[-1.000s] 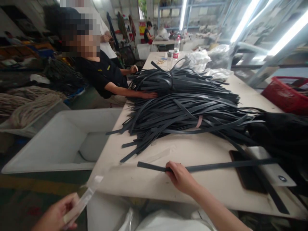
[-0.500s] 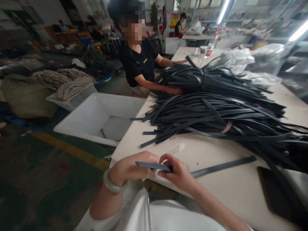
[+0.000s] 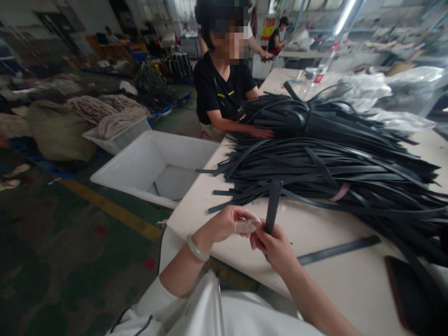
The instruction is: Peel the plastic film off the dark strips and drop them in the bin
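Observation:
My right hand [image 3: 276,245] is closed round a short flat black strap [image 3: 273,205], which stands nearly upright out of the fist. My left hand [image 3: 224,226], a pale bangle [image 3: 198,248] on its wrist, is curled with its fingertips against the right hand's fingers. A whitish band [image 3: 244,227] lies across the left fingers; whether it is worn or held, I cannot tell. Another flat dark strip [image 3: 339,249] lies on the table beside my right forearm. Beyond both hands is a large heap of long black straps [image 3: 315,163], partly bound in bundles.
A co-worker in a black shirt [image 3: 224,88] rests a hand on the heap. Left of the table [image 3: 196,205] stands a white bin [image 3: 119,172]. A dark flat object [image 3: 413,294] lies at the right, plastic bags [image 3: 406,120] and a bottle [image 3: 320,72] behind.
The strap in my right hand has swung from lying flat to nearly upright. Both hands have risen a little and moved right in view. The co-worker's far hand has gone behind the heap.

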{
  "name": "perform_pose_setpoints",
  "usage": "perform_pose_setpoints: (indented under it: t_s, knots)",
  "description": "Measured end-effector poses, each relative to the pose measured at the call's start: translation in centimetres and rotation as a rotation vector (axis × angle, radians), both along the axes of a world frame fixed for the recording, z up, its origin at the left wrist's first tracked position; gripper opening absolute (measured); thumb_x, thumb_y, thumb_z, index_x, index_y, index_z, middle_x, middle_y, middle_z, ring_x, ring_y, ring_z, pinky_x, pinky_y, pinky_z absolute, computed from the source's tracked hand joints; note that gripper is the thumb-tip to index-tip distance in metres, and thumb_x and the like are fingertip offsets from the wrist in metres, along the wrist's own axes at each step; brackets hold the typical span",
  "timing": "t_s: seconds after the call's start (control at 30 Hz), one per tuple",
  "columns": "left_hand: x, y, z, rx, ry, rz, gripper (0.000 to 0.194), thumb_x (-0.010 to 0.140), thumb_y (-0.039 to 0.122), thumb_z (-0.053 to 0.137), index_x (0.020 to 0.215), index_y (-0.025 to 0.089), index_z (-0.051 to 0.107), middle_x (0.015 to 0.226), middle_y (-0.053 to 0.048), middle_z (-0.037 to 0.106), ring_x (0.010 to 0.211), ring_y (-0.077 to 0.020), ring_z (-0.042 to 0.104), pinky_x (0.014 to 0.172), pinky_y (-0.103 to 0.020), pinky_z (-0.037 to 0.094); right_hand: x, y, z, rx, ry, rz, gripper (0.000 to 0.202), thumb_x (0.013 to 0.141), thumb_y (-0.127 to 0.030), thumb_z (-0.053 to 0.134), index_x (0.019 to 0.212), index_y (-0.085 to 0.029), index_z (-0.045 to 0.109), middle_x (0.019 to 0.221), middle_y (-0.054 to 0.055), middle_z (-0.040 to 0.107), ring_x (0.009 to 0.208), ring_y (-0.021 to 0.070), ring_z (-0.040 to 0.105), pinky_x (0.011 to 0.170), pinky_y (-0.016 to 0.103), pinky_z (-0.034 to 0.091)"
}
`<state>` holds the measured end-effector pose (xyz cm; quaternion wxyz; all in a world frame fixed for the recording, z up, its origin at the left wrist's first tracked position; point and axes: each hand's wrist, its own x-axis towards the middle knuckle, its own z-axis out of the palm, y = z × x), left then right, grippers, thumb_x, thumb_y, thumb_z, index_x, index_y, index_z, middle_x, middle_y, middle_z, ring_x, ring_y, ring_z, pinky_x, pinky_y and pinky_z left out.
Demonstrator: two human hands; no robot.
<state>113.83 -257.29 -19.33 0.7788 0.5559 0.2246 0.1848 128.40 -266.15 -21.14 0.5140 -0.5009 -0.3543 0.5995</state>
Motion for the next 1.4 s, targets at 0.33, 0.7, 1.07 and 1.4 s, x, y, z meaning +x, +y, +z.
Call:
perform_pose_setpoints:
  t_s: [0.33,0.7,1.07,1.4]
  knots:
    - [0.9,-2.8,-2.9,-0.167,-0.072,0.325,0.048,0.077,0.061,0.068,0.079,0.012,0.066,0.064,0.000,0.052,0.057,-0.0097,0.045,0.058,-0.025,0.037,-0.4,-0.2,-0.9,-0.045,0.042,-0.059,0.048,0.076,-0.060,0.069,0.065,-0.017,0.051,0.047,-0.002,0.054,0.041,0.0045,0.032,0.042,0.021,0.017]
    - [1.1,-3.4,-2.3,0.004,-0.115,0.359,0.055,0.070,0.061,0.074,0.099,0.015,0.066,0.084,-0.005,0.063,0.078,-0.0158,0.056,0.077,-0.030,0.044,0.1,-0.4,-0.5,0.024,0.085,-0.197,0.038,0.080,-0.052,0.069,0.079,-0.015,0.060,0.063,0.001,0.062,0.043,0.0041,0.026,0.041,0.023,0.013]
    - [2.2,-4.2,-1.0,-0.321,-0.243,0.713,0.031,0.080,0.041,0.071,0.077,0.019,0.049,0.068,0.006,0.049,0.051,-0.0046,0.042,0.045,-0.017,0.036,-0.1,-2.5,-1.3,0.092,-0.330,0.113,0.035,0.085,-0.049,0.062,0.085,-0.015,0.071,0.059,0.000,0.060,0.054,0.0105,0.044,0.054,0.024,0.033]
    - [-3.9,-2.2,-1.3,0.264,0.035,0.664,0.036,0.079,0.049,0.072,0.074,0.018,0.055,0.053,0.008,0.039,0.042,-0.0044,0.033,0.042,-0.019,0.023,6.1,-4.9,1.2,0.165,-0.506,0.238,0.047,0.090,-0.058,0.053,0.070,-0.017,0.059,0.059,-0.001,0.050,0.055,0.0107,0.043,0.051,0.024,0.035]
